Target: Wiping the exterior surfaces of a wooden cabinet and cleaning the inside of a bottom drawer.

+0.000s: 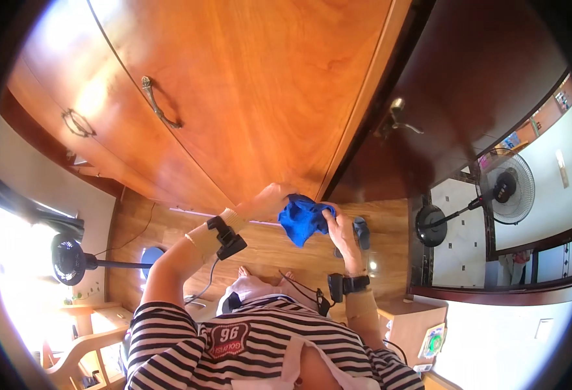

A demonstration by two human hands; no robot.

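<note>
- The scene is viewed from the head, through the left fisheye camera.
- The lens is pointed downward, left hand (267, 201) and right hand (342, 232) near centre.
- The striped shirt (273, 339) is seen nearer than the wooden floor (388, 224).

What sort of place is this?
Probably a room in someone's home: there's a wooden cabinet with a curved metal handle, a dark door and a standing fan.
</note>
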